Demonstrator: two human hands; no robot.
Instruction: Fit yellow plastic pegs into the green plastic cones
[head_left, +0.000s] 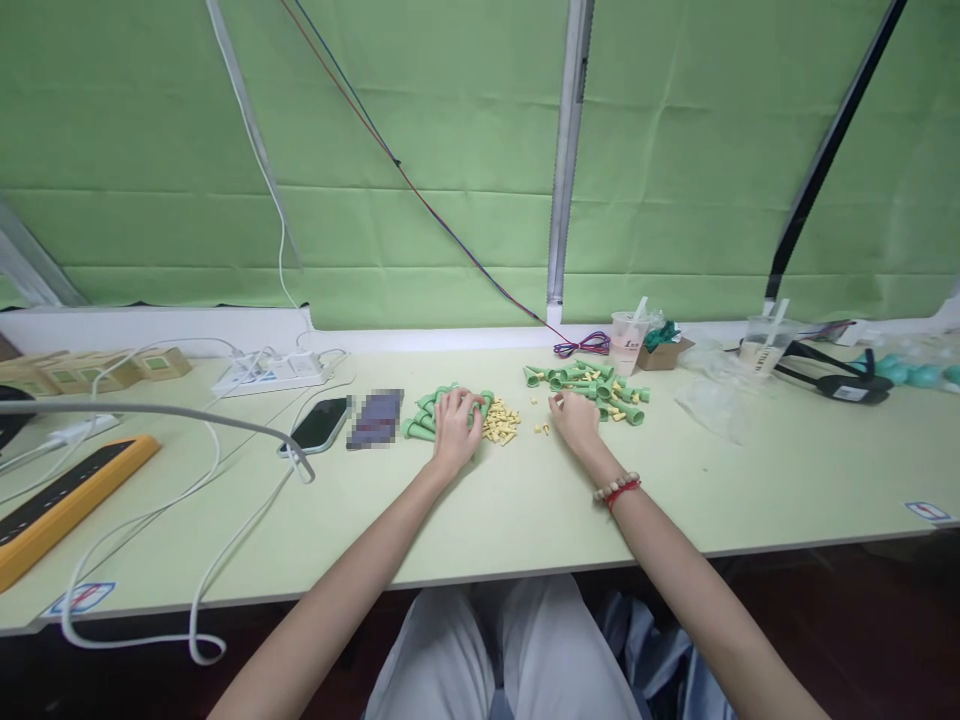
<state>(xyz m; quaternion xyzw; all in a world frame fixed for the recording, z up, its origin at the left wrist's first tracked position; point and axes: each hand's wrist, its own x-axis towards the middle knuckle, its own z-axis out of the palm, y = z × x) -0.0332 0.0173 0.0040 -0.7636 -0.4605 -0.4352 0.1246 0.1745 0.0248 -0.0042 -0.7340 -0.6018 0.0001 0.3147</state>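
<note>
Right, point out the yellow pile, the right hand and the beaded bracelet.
Yellow pile [501,424]: head view, middle of the heap.
Right hand [577,420]: head view, back of the hand.
Beaded bracelet [614,487]: head view, on its pale beads.

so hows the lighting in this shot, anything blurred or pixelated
Head view: light fairly even on the table, dim beneath; head view: blocky pixels on the dark item beside the phone; head view: left hand and right hand without obvious motion blur.
</note>
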